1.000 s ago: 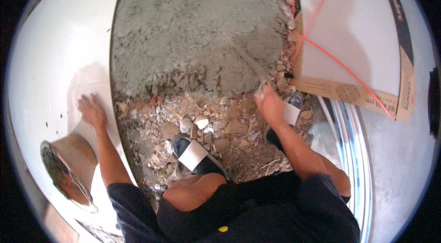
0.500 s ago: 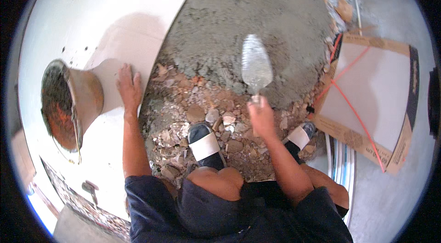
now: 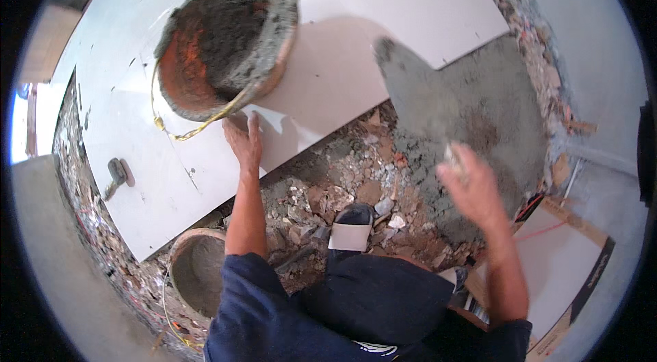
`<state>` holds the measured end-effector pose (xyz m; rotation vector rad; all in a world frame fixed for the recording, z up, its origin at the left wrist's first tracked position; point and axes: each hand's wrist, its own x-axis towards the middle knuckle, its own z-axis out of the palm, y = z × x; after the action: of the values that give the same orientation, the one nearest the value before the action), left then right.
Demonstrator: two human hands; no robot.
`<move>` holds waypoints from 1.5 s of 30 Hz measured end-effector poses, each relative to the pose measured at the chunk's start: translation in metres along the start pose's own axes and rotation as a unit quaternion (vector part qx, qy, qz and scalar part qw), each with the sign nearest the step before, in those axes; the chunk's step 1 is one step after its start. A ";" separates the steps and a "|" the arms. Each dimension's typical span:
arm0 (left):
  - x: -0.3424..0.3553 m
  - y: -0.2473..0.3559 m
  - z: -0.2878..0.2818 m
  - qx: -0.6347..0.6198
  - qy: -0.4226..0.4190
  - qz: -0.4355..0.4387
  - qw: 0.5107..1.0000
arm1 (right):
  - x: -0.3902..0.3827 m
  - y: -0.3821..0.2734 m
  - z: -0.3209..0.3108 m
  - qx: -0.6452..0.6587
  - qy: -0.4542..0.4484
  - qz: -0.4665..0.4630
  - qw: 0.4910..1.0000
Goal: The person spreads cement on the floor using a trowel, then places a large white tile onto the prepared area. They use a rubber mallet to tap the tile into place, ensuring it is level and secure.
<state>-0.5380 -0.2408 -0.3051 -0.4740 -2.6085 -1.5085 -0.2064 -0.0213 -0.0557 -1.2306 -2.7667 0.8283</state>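
Note:
A mortar-crusted bucket (image 3: pixel 280 64) tilts over the large pale tile (image 3: pixel 342 88), its mouth toward the upper left. Dark grey mortar clings inside it, and a yellow rope handle (image 3: pixel 198 135) hangs along its near rim. My left hand (image 3: pixel 245 141) supports the bucket's near side, with its fingertips partly hidden there. My right hand (image 3: pixel 469 181) grips a trowel (image 3: pixel 417 92) by its handle. The blade, coated in grey and smeared by motion, points up and left across the tile's edge. Below it spreads a bed of wet mortar (image 3: pixel 506 115).
Broken rubble (image 3: pixel 369 191) lies around my feet. A hammer-like tool (image 3: pixel 116 174) rests on the tile's left part. A second bucket (image 3: pixel 198 273) stands near my left elbow. At the lower right is a cardboard-edged tile pack (image 3: pixel 547 266); a grey wall (image 3: pixel 588 54) rises at the right.
My view has turned left, bringing the second bucket into sight. My left hand has gone from flat on the tile to the bucket. The trowel has swung up and left.

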 end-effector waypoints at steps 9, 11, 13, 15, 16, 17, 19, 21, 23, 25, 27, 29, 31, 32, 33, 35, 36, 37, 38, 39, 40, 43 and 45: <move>0.025 -0.054 0.013 0.310 -0.195 0.048 0.929 | 0.212 -0.238 -0.028 -0.380 -0.063 -0.215 0.897; 0.023 -0.053 0.013 0.266 -0.190 0.021 0.945 | 0.236 -0.274 0.006 -0.440 -0.136 -0.209 0.863; 0.024 -0.049 0.010 0.189 -0.178 -0.004 0.966 | 0.247 -0.290 0.048 -0.463 -0.191 -0.223 0.836; 0.027 -0.044 0.007 0.217 -0.164 0.009 0.962 | 0.250 -0.293 0.073 -0.444 -0.229 -0.235 0.834; 0.027 -0.041 0.006 0.167 -0.164 -0.031 0.972 | 0.250 -0.293 0.082 -0.430 -0.240 -0.239 0.837; 0.027 -0.041 0.006 0.171 -0.162 -0.023 0.972 | 0.250 -0.291 0.087 -0.400 -0.266 -0.256 0.839; 0.024 -0.043 0.007 0.178 -0.157 -0.005 0.971 | 0.248 -0.289 0.091 -0.400 -0.280 -0.249 0.836; 0.019 -0.049 0.011 0.242 -0.140 0.041 0.959 | 0.247 -0.287 0.090 -0.421 -0.304 -0.206 0.830; 0.015 -0.058 0.015 0.225 -0.170 -0.033 0.959 | 0.248 -0.284 0.091 -0.359 -0.311 -0.254 0.843; 0.013 -0.068 0.019 0.149 -0.193 -0.122 0.962 | 0.253 -0.279 0.093 -0.335 -0.314 -0.249 0.852; 0.014 -0.075 0.022 0.192 -0.216 -0.094 0.953 | 0.260 -0.269 0.093 -0.316 -0.338 -0.231 0.856; 0.015 -0.079 0.021 0.190 -0.250 -0.072 0.947 | 0.267 -0.254 0.081 -0.271 -0.380 -0.191 0.864; 0.016 -0.079 0.017 0.229 -0.216 -0.039 0.948 | 0.267 -0.242 0.068 -0.179 -0.403 -0.227 0.868; 0.017 -0.078 0.015 0.225 -0.208 -0.026 0.952 | 0.264 -0.237 0.062 -0.120 -0.391 -0.270 0.872; 0.017 -0.078 0.013 0.206 -0.193 -0.014 0.959 | 0.262 -0.230 0.055 -0.085 -0.374 -0.287 0.878; 0.019 -0.076 0.014 0.157 -0.176 0.011 0.972 | 0.250 -0.215 0.050 0.007 -0.349 -0.303 0.887; 0.021 -0.075 0.015 0.153 -0.183 0.024 0.971 | 0.240 -0.208 0.048 0.038 -0.311 -0.325 0.892; 0.021 -0.074 0.015 0.299 -0.186 0.083 0.932 | 0.230 -0.198 0.050 0.063 -0.275 -0.319 0.905; 0.021 -0.074 0.015 0.393 -0.244 0.106 0.880 | 0.218 -0.189 0.049 0.124 -0.238 -0.317 0.909; 0.022 -0.076 0.013 0.469 -0.194 0.189 0.841 | 0.207 -0.180 0.046 0.155 -0.222 -0.308 0.912; 0.023 -0.077 0.014 0.545 -0.124 0.255 0.789 | 0.194 -0.166 0.038 0.175 -0.222 -0.271 0.920; 0.030 -0.083 0.011 0.296 -0.113 0.242 0.917 | 0.144 -0.124 -0.004 0.193 -0.217 -0.198 0.936; 0.034 -0.082 0.011 0.123 -0.114 0.286 0.943 | 0.108 -0.091 -0.034 0.175 -0.182 -0.196 0.948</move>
<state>-0.5951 -0.2617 -0.3715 -1.2998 -2.4369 -0.9727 -0.3373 0.0189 -0.0056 -0.4842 -2.7893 1.5312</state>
